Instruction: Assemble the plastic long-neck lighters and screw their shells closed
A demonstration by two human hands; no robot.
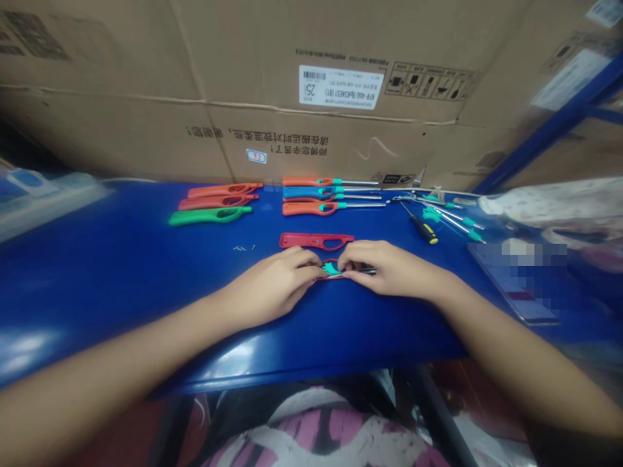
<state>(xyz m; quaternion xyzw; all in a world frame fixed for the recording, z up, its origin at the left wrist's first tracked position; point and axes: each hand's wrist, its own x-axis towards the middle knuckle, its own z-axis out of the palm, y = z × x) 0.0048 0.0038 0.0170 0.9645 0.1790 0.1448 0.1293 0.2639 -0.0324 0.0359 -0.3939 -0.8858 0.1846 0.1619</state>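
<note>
My left hand (pixel 292 279) pinches the left part of an opened red long-reach lighter (pixel 335 277), fingers closed. From the right, my right hand (pixel 377 264) grips the same lighter near its metal rod, thumb and fingers bent together. Between my fingertips shows a green trigger piece (pixel 331 268) in the red housing; the rest is covered by my hands. Just beyond them lies a separate red housing half (pixel 316 241), its hollow inside facing up. To the left are several tiny screws (pixel 241 248).
Behind are several rodded lighters (pixel 311 208) and, left of them, handles without rods (pixel 209 216). At right lie a screwdriver (pixel 424 229), loose rods with green parts (pixel 455 222) and a phone (pixel 516 285). A big cardboard box (pixel 243 65) walls off the blue table's (pixel 121 272) back.
</note>
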